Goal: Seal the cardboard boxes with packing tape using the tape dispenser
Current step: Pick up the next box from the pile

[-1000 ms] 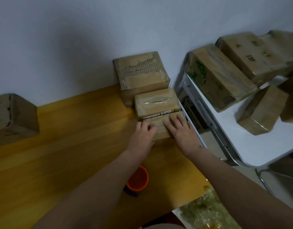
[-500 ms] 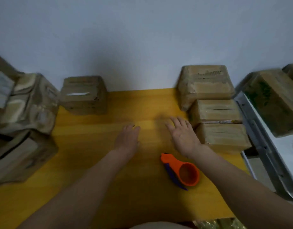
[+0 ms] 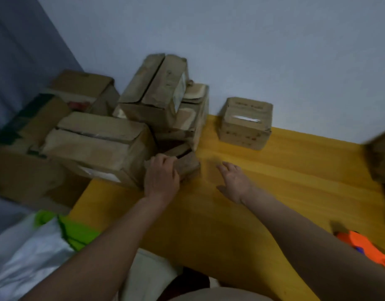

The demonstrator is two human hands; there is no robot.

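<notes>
Both hands have swung over to the pile at the table's left end.

The left hand point(image 3: 160, 178), flat on the table point(image 3: 274, 181) a moment ago, now has its fingers curled over a small blurred cardboard box point(image 3: 187, 165); the right hand point(image 3: 235, 181) hovers with fingers released. The orange tape dispenser point(image 3: 369, 250) lies by the right forearm.

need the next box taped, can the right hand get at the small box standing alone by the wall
Probably yes. The right hand hovers open over bare yellow table, and nothing lies between it and the lone small box ahead. The left hand is busy on a small box at the pile's foot.
</notes>
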